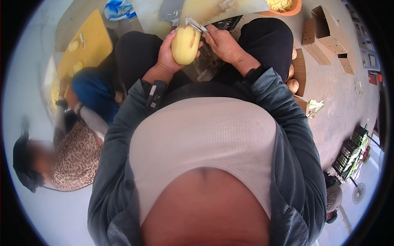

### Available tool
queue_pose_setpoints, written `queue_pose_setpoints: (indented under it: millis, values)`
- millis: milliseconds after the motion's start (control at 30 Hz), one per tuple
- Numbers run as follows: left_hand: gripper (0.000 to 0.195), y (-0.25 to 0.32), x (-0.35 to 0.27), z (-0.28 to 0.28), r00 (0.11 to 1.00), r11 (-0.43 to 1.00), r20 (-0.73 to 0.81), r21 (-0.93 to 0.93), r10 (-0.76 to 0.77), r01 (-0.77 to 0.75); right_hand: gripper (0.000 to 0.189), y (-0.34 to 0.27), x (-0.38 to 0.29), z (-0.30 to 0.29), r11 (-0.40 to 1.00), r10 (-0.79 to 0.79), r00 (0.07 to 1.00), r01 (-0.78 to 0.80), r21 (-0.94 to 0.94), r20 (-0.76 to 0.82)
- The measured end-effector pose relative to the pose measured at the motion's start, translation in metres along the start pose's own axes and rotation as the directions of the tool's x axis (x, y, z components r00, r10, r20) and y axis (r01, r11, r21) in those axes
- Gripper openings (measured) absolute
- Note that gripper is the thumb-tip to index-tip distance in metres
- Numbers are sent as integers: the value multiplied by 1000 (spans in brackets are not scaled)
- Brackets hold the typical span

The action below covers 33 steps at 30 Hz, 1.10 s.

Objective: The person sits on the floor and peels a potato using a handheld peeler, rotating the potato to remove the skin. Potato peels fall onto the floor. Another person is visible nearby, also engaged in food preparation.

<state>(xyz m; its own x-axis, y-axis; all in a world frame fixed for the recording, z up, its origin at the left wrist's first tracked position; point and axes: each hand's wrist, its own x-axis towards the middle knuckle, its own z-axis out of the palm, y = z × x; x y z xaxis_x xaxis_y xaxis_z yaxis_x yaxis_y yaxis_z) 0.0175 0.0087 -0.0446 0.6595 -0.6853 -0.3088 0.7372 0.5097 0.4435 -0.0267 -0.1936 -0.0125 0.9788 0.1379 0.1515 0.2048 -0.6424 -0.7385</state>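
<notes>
My left hand (167, 53) holds a large, mostly peeled potato (184, 46) upright above my lap. A brown strip of skin runs down the side of the potato facing my right hand (223, 43). That hand is closed on the handle of a metal peeler (197, 26), whose head lies against the potato's upper edge, with a pale shaving on it. Just beyond the potato, a cleaver (171, 10) lies on a whitish cutting board (209, 12). Peelings (201, 74) lie below, between my knees.
An orange bowl (287, 13) of cut strips stands beyond my right knee. Unpeeled potatoes (293, 86) sit by a cardboard box (300, 72) at right, near more boxes (327, 30). At left, another person (77, 153) sits by a yellow board (89, 43) with peeled pieces.
</notes>
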Motion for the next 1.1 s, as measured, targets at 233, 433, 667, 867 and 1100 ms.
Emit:
queue_pose_setpoints:
  millis: [233, 433, 667, 867, 1100]
  values:
    - [53, 1, 6, 0, 973, 992, -219, -88, 66, -87, 25, -8, -9, 1, 999, -45, 985, 47, -9, 167]
    - [58, 15, 12, -13, 997, 981, -76, -189, 33, -47, 17, -14, -14, 3, 978, -195, 880, 206, 23, 433]
    - [52, 9, 6, 13, 971, 991, -213, -48, 110, -123, 30, -4, -4, -7, 947, 34, 997, -56, 317, 74]
    - [51, -1, 7, 8, 995, 990, -38, 113, 87, -82, 70, 5, 8, 1, 897, 291, 952, -306, 318, 96]
    - [52, 4, 2, 7, 995, 984, -42, 162, 86, -78, 45, 14, 8, -7, 960, 277, 961, -276, 44, -15]
